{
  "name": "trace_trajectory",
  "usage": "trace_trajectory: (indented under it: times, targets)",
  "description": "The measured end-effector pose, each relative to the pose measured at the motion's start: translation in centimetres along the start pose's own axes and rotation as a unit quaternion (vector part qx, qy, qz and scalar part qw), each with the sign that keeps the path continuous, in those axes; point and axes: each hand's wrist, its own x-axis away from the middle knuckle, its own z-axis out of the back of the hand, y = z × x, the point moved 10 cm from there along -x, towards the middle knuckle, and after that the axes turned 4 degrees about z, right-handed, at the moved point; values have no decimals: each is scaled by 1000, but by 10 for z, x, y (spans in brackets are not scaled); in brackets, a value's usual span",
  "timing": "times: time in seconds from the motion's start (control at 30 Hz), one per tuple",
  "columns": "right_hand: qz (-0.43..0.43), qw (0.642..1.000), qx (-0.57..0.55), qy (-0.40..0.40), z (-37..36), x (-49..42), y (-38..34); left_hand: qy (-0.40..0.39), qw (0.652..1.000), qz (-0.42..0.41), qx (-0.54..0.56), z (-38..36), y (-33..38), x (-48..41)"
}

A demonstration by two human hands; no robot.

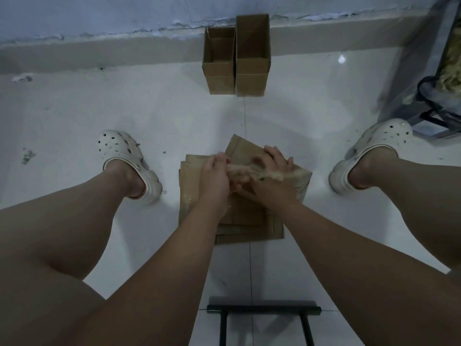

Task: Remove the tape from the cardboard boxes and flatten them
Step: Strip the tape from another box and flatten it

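two hands on one strip: left hand [215, 177] pinches tape [252, 170], right hand [273, 174] spread, pressing stack [249, 221] on floor [287, 116]. tape likely light, sticky, tears easily; hold near peel line. stack stiff, light. boxes [237, 61] upright, well apart, by wall [99, 16].

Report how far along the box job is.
Done: a pile of flattened boxes lies on the floor. In hand: the left hand pulls a tape strip across the top piece, where the right hand rests; its grip is blurred. Left: two boxes stand open by the wall, not yet flattened.
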Motion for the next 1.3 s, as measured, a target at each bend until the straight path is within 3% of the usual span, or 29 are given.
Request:
trace_trajectory:
  times: [0.07,0.13,0.17,0.2,0.27,0.3,0.33,0.43,0.57,0.63,0.7,0.83,0.97,1.03,1.13,1.17,1.2,1.23,1.27,1.3]
  targets:
    - [-82,984,-155,34,9,2,10,-18,999,-5,-38,-5,-1,0]
    - [-175,948,-259,62,15,4,27,-23,968,-107,-225,-12,7,1]
    - [-201,940,-268,61,17,4,31,-17,916,-191,-353,-20,13,5]
    - [-218,934,-278,52,17,4,35,-15,837,-271,-475,-33,13,11]
    - [-238,924,-296,50,21,2,41,-34,689,-347,-635,-59,-5,17]
    - [-246,921,-298,49,23,1,43,-48,643,-340,-684,-66,-18,16]
    - [-256,920,-295,42,23,0,45,-53,620,-324,-712,-67,-30,12]
    - [-247,935,-252,41,26,-1,45,-33,611,-309,-728,-62,-47,4]
    - [-261,950,-143,99,40,21,60,-13,614,-298,-731,-58,-50,-1]
    - [-288,947,-90,111,42,34,78,-6,620,-292,-728,-57,-50,-2]
    - [-319,928,-136,138,41,45,97,-10,629,-291,-721,-55,-49,-4]
    - [-452,809,-345,145,16,71,128,-32,644,-283,-710,-54,-51,-6]
    - [-462,731,-483,138,6,79,131,-21,637,-282,-717,-56,-51,-6]
    - [-474,659,-562,157,6,85,130,-19,637,-280,-718,-56,-51,-7]
    - [-493,518,-666,211,9,97,134,-21,633,-275,-723,-55,-54,-9]
    - [-501,492,-677,219,12,101,137,-22,634,-273,-723,-55,-55,-9]
    - [-511,493,-669,219,15,104,141,-21,636,-272,-722,-55,-55,-9]
    - [-523,521,-642,206,18,106,145,-19,636,-272,-722,-55,-54,-8]
    - [-524,580,-596,183,23,105,149,-17,635,-271,-723,-56,-54,-8]
    - [-508,661,-532,146,31,99,149,-16,634,-271,-724,-58,-54,-9]
